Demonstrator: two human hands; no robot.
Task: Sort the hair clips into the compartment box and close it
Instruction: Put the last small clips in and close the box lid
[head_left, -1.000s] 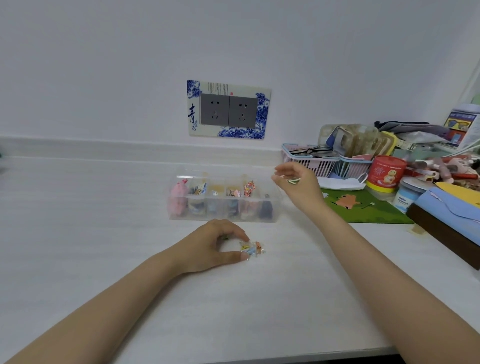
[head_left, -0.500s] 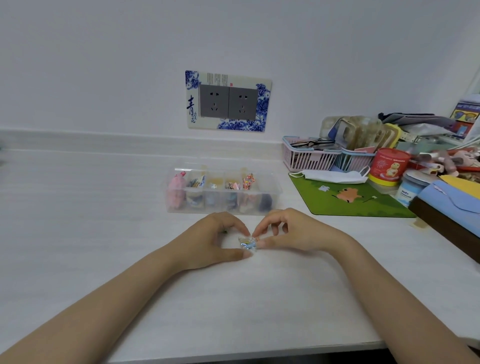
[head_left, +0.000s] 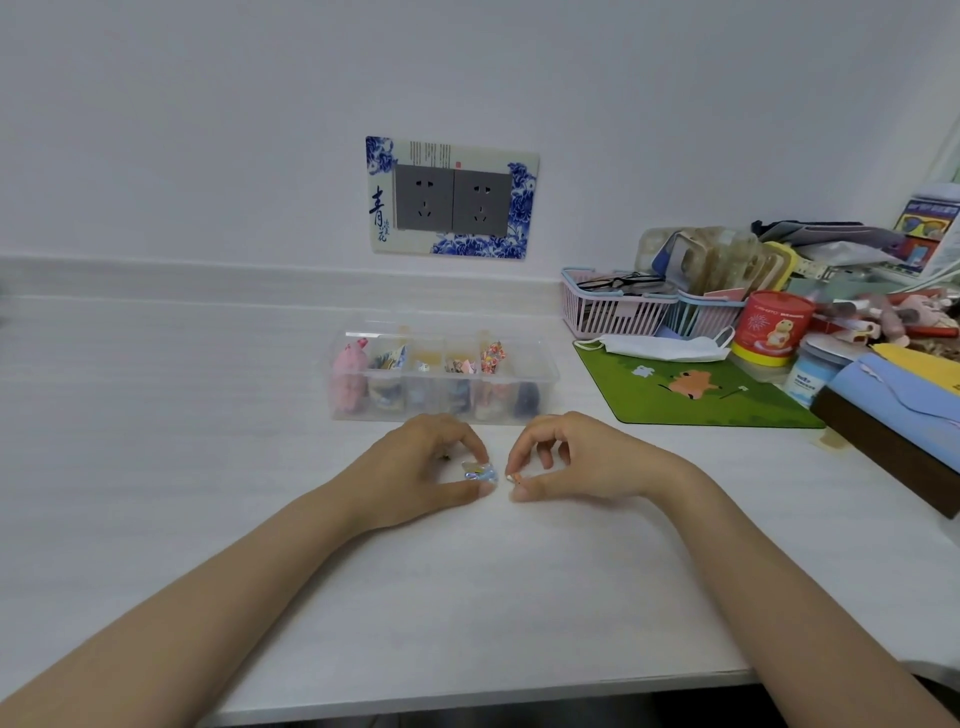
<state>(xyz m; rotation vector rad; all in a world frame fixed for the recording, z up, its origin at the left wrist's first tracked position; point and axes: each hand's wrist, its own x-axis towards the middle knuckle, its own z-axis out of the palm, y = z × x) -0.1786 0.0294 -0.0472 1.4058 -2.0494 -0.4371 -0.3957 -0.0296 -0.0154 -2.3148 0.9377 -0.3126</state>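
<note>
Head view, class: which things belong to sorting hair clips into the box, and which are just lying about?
Job: clear plastic compartment box; small shiny blue hair clip, pinched by left hand; tiny orange-and-white piece, pinched by right hand.
Lying about: white face mask; green mat; red round tub; pink slatted basket.
</note>
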